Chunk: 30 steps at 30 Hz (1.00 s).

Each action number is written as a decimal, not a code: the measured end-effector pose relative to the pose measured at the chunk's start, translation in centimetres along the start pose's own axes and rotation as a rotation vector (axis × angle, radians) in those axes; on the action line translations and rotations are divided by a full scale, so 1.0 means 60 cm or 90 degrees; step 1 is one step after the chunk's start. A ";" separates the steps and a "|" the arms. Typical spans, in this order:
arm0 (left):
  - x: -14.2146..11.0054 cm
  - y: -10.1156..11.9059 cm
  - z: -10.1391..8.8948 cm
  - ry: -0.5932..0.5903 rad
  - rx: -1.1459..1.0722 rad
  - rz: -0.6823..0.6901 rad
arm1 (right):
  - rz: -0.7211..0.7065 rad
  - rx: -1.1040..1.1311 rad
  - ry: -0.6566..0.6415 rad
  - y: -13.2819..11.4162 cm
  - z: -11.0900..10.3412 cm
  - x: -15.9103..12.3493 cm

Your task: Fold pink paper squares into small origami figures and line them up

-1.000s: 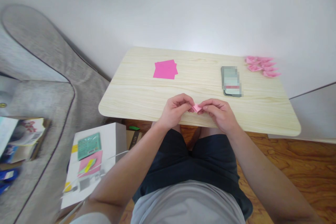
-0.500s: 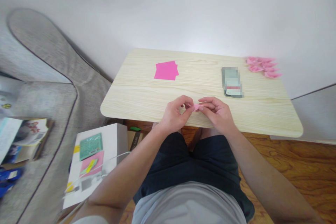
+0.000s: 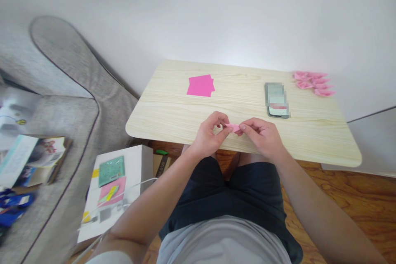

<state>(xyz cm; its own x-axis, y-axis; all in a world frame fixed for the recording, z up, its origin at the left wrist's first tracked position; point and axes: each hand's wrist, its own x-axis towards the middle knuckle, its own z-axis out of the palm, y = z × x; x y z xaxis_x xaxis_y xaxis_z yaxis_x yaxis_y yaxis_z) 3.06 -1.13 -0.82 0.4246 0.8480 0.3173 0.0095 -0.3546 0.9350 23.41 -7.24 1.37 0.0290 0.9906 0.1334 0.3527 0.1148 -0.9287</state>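
A small folded piece of pink paper (image 3: 233, 127) is held up between my two hands, over the front edge of the table. My left hand (image 3: 212, 133) pinches its left end between thumb and fingers. At its right end, my right hand (image 3: 261, 135) grips it with thumb and fingertips, which cover part of the paper. Flat pink paper sheets (image 3: 200, 86) lie overlapping behind my left hand. Several folded pink paper pieces (image 3: 314, 82) with pointed ends sit grouped at the table's far right corner.
A phone (image 3: 276, 101), partly blurred, lies on the pale wooden table (image 3: 161, 111) behind my right hand. To the left, a white box (image 3: 145, 169) carries a green packet (image 3: 111, 171), pink paper and a cable. Beyond it stands a grey sofa (image 3: 71, 119).
My right hand's fingers have closed in on the pink paper, and more of the paper shows between the hands. The whole view has shifted slightly.
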 end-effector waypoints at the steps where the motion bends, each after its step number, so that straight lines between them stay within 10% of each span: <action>1: 0.002 0.001 0.000 0.003 -0.025 -0.019 | -0.020 -0.026 0.016 -0.004 0.001 0.000; 8: 0.030 0.001 -0.007 0.047 -0.199 -0.118 | -0.095 -0.093 0.065 -0.010 0.009 0.020; 16: 0.056 0.000 -0.031 -0.028 -0.082 -0.042 | -0.046 0.002 -0.047 0.000 0.019 0.065; 30: 0.170 -0.040 -0.060 0.007 0.021 0.001 | -0.059 0.005 0.036 0.009 0.012 0.177</action>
<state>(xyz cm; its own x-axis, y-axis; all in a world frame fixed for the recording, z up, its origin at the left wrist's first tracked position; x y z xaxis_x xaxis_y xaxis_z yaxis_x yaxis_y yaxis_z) 4.12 9.78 0.72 0.4142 0.8518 0.3207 0.0389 -0.3686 0.9288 23.22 3.40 2.01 0.0492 0.9701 0.2376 0.3492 0.2062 -0.9141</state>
